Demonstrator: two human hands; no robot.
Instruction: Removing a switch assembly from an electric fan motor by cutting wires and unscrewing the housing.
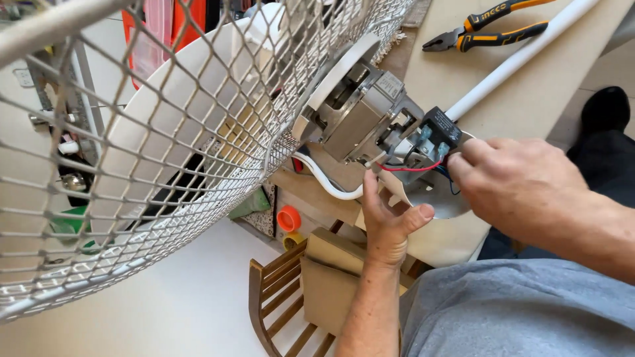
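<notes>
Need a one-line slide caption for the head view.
Left hand steadies the exposed fan motor behind the wire guard while the right hand works at its black capacitor and wires.
</notes>
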